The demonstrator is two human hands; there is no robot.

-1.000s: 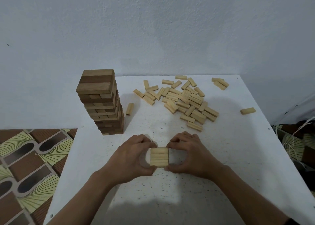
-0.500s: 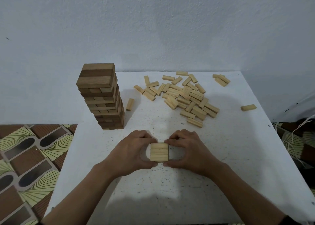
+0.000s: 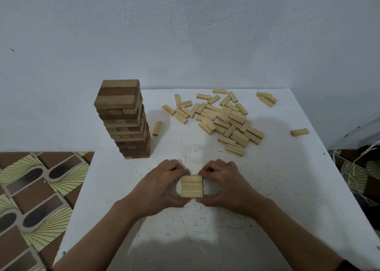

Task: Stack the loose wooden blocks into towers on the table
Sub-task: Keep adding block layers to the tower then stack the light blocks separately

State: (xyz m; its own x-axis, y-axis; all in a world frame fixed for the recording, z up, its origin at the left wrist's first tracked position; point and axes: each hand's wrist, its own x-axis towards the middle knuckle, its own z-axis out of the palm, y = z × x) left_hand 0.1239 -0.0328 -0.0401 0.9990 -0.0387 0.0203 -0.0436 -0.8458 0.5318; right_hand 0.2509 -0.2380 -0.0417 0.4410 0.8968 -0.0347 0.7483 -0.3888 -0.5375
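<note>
A small row of three pale wooden blocks (image 3: 191, 186) lies side by side on the white table (image 3: 287, 188), near its middle front. My left hand (image 3: 162, 188) curls round the row's left end, thumb and fingers pinching it. My right hand (image 3: 224, 186) does the same at the right end. A tall tower of darker wooden blocks (image 3: 123, 120) stands at the table's left back. A heap of loose pale blocks (image 3: 222, 118) lies at the back centre.
Single pale blocks lie apart: one beside the tower (image 3: 157, 128), one near the right edge (image 3: 299, 132), and a few at the back right (image 3: 267, 99). A wall rises behind the table. Patterned flooring (image 3: 30, 188) shows at the left, cords at the right.
Both hands stay on the three-block row. The view has shifted slightly; the row and hands keep their place on the table.
</note>
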